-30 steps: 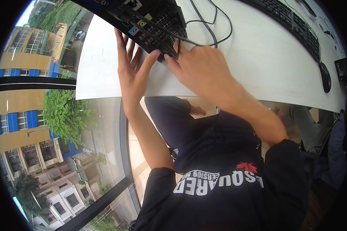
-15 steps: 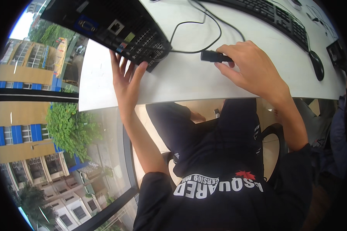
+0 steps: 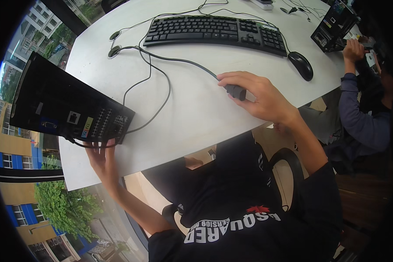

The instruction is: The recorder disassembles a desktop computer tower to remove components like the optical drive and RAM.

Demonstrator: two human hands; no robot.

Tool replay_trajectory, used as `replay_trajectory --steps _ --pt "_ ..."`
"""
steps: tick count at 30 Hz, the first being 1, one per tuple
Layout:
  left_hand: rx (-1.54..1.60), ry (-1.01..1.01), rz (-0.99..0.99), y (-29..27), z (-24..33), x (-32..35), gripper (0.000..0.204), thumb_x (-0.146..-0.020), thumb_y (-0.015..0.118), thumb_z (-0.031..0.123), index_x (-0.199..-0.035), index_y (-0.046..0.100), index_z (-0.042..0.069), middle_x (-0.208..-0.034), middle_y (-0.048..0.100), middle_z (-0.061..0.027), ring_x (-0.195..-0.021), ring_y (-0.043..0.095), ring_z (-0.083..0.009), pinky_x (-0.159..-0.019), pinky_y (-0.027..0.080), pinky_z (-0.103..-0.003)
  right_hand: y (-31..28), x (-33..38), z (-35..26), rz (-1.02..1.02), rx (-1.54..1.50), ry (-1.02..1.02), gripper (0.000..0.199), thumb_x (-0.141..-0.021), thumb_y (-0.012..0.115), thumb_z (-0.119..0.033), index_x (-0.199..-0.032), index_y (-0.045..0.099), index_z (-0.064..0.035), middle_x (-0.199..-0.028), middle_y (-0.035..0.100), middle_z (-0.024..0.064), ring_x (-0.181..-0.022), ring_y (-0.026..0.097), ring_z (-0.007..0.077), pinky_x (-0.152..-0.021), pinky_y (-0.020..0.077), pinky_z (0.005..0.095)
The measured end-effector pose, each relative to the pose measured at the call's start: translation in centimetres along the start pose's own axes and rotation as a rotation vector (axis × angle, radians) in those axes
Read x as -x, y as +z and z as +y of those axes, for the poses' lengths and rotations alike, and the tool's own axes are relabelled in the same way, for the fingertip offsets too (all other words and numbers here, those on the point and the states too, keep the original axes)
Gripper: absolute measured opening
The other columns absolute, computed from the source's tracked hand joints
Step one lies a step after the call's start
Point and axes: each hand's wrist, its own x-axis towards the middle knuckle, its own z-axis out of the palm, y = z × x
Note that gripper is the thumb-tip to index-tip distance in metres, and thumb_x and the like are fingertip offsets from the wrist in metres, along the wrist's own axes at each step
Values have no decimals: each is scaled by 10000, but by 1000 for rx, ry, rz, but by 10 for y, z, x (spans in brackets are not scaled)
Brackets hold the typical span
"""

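Two hands work on one white desk (image 3: 196, 109): a black computer case (image 3: 65, 105) lies at its left edge, port panel facing the near edge, with the left hand (image 3: 101, 158) flat-fingered against that panel, gripping nothing. Right hand (image 3: 262, 98), near the near edge and well right of the case, pinches a black cable plug (image 3: 236, 91); the plug's long axis points left toward the ports, grey cable (image 3: 179, 61) trailing toward the far-left corner.

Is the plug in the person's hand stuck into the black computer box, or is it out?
Out. The right hand holds the plug over the table, apart from the black box.
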Motion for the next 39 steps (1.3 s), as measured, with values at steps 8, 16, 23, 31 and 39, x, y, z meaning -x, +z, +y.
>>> replay_trajectory --steps 8,16,23,31,39 --pt "37 -13 39 4 -2 4 675 -935 710 -33 -1530 391 -22 -1381 577 -144 -1238 594 -202 -1039 500 -325 4 -13 -5 -132 200 -27 468 -793 656 55 -1240 673 -83 -1387 626 113 -1228 610 338 -1025 509 409" --pt "-27 -77 4 5 10 2 917 -868 788 -18 -1618 260 -8 -1466 530 -243 -1330 564 -343 -1075 517 -437 10 -50 -28 -59 184 -177 339 -810 639 87 -1113 719 -40 -1259 693 130 -1135 646 339 -955 519 416" --pt "-7 -47 -6 0 8 3 973 -849 830 56 -1623 244 -5 -1590 401 -256 -1456 438 -383 -1153 450 -507 29 -102 -95 48 -10 -482 215 -818 695 55 -1017 719 -24 -1053 750 107 -936 712 296 -840 546 373" --pt "9 -18 -19 3 10 -1 1022 -823 857 88 -1638 242 47 -1602 400 -236 -1466 427 -391 -1158 441 -526 63 -135 -148 -143 -340 -357 110 -921 703 -79 -943 686 27 -893 680 145 -791 687 268 -707 521 339" --pt "-1 -49 -21 -2 11 -1 1032 -815 863 81 -1641 244 62 -1595 410 -233 -1464 432 -387 -1157 442 -528 73 -136 -145 -27 -417 -425 134 -941 684 -93 -887 670 28 -810 654 136 -678 654 282 -625 501 359"
